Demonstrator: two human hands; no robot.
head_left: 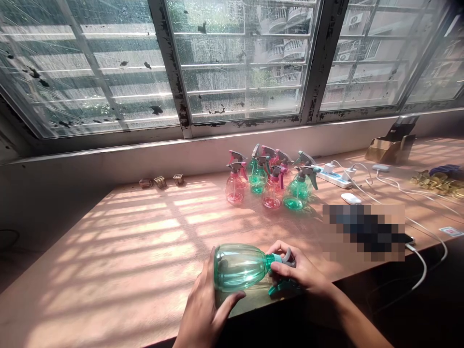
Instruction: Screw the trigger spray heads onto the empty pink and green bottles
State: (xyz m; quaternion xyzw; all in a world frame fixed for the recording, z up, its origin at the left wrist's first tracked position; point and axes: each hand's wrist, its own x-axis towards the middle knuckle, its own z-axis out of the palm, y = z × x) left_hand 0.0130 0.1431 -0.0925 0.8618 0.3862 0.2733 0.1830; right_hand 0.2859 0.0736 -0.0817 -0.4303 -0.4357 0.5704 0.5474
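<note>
At the near edge of the counter [108, 251], the left hand [203, 309] cradles the green spray bottle [239, 267]; the right hand [300, 273] grips its trigger head; it seems light, smooth, slippery.

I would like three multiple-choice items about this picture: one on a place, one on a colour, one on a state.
1. Where does the group of spray bottles stand?
A. near the window wall
B. at the table's front edge
C. on the floor

2. What colour is the held bottle?
A. pink
B. green
C. yellow

3. How is the held bottle placed?
A. upright
B. upside down
C. on its side

Answers:
1 A, the group stands far back on the table.
2 B, its clear body is green.
3 C, the left hand is at its base and the right hand is on the spray head, which points right.
</note>
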